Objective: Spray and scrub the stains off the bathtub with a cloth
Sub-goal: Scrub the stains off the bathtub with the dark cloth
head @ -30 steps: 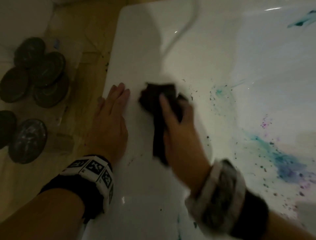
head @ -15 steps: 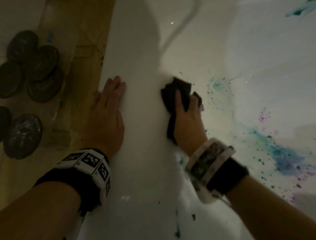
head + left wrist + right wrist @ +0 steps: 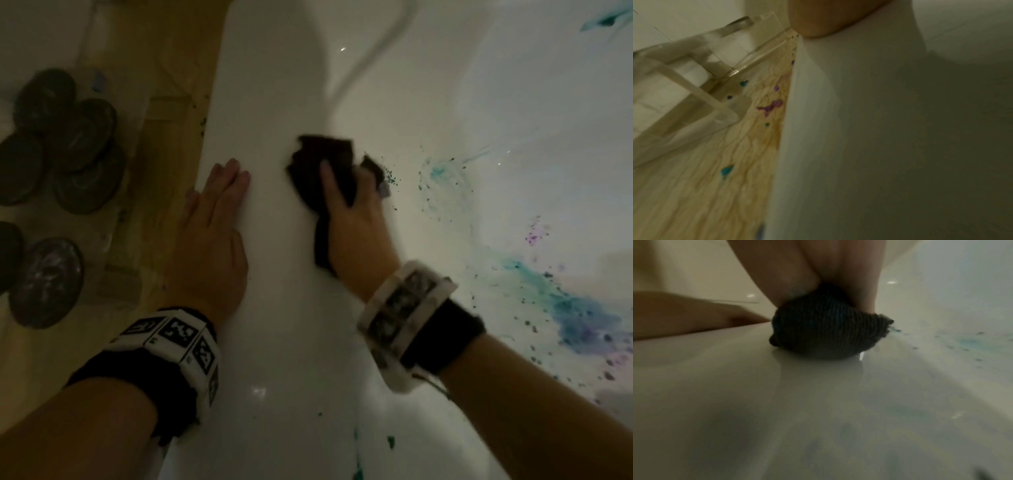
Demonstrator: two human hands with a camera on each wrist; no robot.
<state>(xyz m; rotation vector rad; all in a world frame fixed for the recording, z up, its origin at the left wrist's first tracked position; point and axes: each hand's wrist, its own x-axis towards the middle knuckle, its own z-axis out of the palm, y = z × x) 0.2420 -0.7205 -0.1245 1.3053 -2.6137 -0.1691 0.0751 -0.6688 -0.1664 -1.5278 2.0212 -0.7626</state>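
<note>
a dark cloth [image 3: 329, 171], bunched, sits on the broad white rim of the bathtub [image 3: 281, 342], at its inner edge. the right hand [image 3: 356, 222] grips it, fingers curled over the wad, pressing down. a loose tail trails back toward the wrist, so its long axis runs roughly along the rim. this looks like the scrubbing step. teal and purple stains [image 3: 575, 315] inside the tub likely come next, needing a reach rightward. the left hand [image 3: 209, 240] lies flat, fingers straight, on the rim's outer edge.
</note>
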